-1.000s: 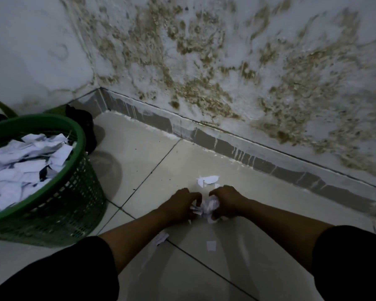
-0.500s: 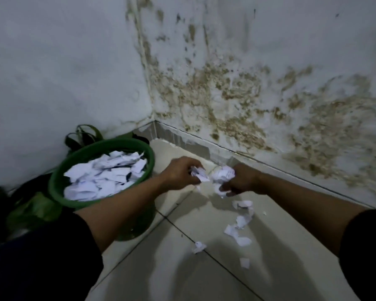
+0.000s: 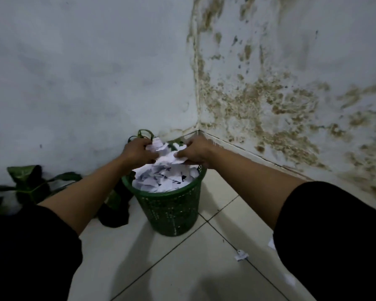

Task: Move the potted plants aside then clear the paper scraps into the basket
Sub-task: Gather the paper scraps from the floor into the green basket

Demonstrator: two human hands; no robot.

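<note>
A green mesh basket (image 3: 172, 211) stands on the tiled floor near the room corner, heaped with white paper scraps (image 3: 164, 178). Both my hands are over its far rim. My left hand (image 3: 137, 152) grips a bunch of paper scraps (image 3: 157, 145), and my right hand (image 3: 193, 152) grips another bunch (image 3: 178, 158) just above the heap. Potted plants with dark green leaves (image 3: 30, 183) lie along the left wall, and a dark pot (image 3: 114, 213) sits beside the basket's left side.
Loose scraps lie on the floor at the right: one (image 3: 240, 256) near a tile joint, another (image 3: 290, 281) by my right sleeve. Stained walls meet in a corner behind the basket.
My hands lifted the gathered scraps from the floor and carried them left, from beside the basket to above its heap. Several scraps dropped to the floor on the way.
</note>
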